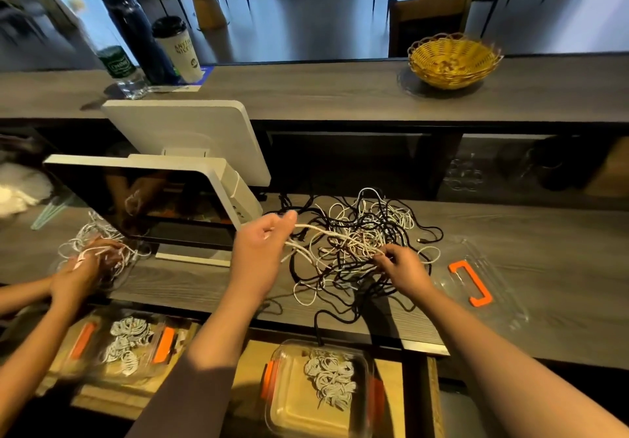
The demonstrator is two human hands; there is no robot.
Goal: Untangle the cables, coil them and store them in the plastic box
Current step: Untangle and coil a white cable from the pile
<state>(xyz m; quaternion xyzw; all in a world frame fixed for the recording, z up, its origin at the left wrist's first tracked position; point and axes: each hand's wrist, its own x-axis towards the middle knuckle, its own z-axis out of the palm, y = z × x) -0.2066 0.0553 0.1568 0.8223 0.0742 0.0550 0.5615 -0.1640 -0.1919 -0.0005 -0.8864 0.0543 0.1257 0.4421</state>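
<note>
A tangle of black and white cables lies on the grey wooden counter. My left hand pinches a bundle of white cable strands and holds them raised at the tangle's left side. My right hand grips white strands at the tangle's lower right. Below the counter edge stands a clear plastic box with orange clips, holding several coiled white cables. The box's clear lid with an orange handle lies on the counter to the right.
Another person's hands work on white cables at the left, above a second box with coils. A white point-of-sale screen stands left of the tangle. On the raised ledge sit a yellow wicker basket, a paper cup and a bottle.
</note>
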